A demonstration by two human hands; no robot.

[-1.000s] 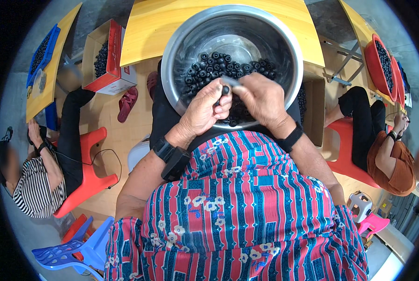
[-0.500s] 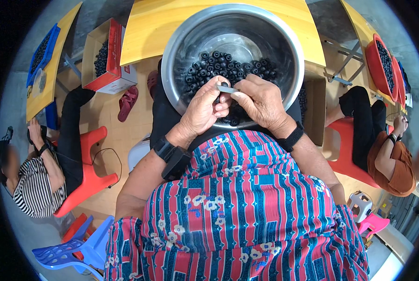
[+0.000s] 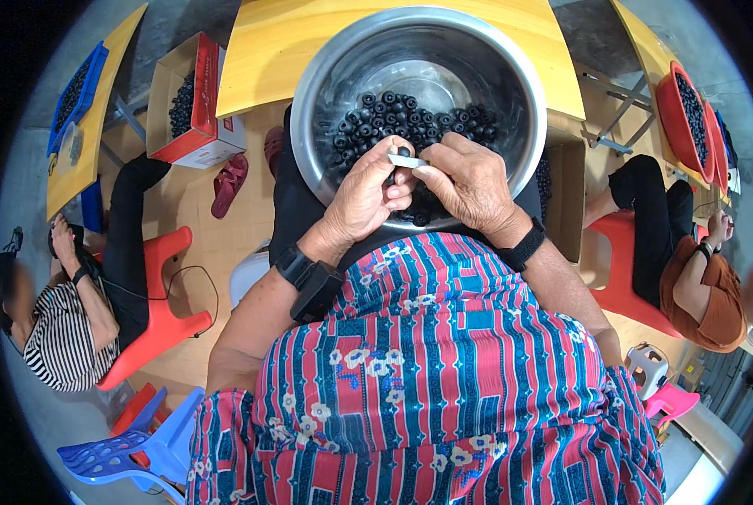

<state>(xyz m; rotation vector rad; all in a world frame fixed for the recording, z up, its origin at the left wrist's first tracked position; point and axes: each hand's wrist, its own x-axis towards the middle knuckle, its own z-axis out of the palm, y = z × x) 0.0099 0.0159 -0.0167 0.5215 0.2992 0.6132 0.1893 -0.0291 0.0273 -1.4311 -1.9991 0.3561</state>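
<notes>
A wide steel bowl (image 3: 302, 101) rests at my lap against the table, with a heap of small black ring-shaped parts (image 3: 385, 116) inside. Over its near side, my left hand (image 3: 365, 195) pinches one small black part (image 3: 404, 151) between thumb and fingers. My right hand (image 3: 472, 187) is closed on a small knife, whose short pale blade (image 3: 406, 162) lies across that part, close to my left thumb. The knife's handle is hidden in my right fingers. More black parts show beneath my hands.
The yellow table (image 3: 259, 50) stands beyond the bowl. A red-and-white carton (image 3: 201, 151) of black parts is at left, a brown carton (image 3: 568, 202) at right. Co-workers sit on red chairs either side, near a blue tray (image 3: 99, 59) and a red basin (image 3: 675, 109).
The blade has turned slightly against the black part and looks brighter. My hands stay almost in place. The co-worker at right has moved their hands a little.
</notes>
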